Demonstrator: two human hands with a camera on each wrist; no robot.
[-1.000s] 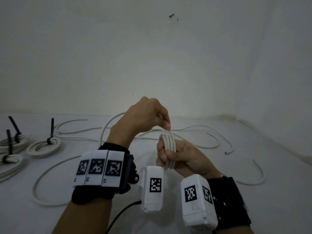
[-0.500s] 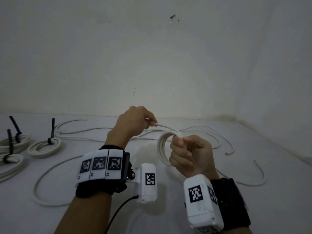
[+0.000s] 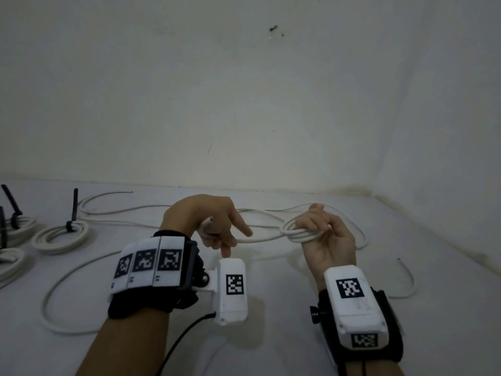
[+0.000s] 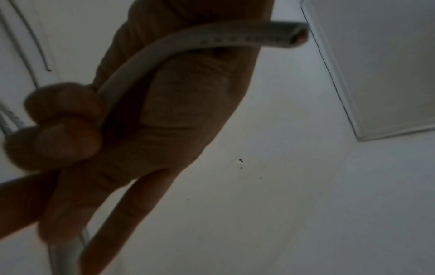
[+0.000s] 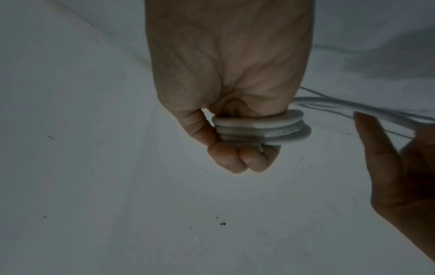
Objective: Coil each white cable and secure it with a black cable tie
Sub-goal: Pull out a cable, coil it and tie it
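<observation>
My right hand, turned palm up, grips a small coil of white cable; in the right wrist view the curled fingers close over several stacked loops. A straight stretch of the same cable runs left to my left hand. Two curled fingers of that hand hold the cable near its cut end, the others pointing outward. The hands are apart, above the white table. No black tie is in either hand.
Tied coils lie at the far left: one with an upright black tie, and others cut off by the frame edge. Loose white cables trail across the table and at right. A wall stands close behind.
The hands have drawn apart. My right hand has turned palm up so the coil lies flat, and my left hand has pulled the cable's tail out to the left.
</observation>
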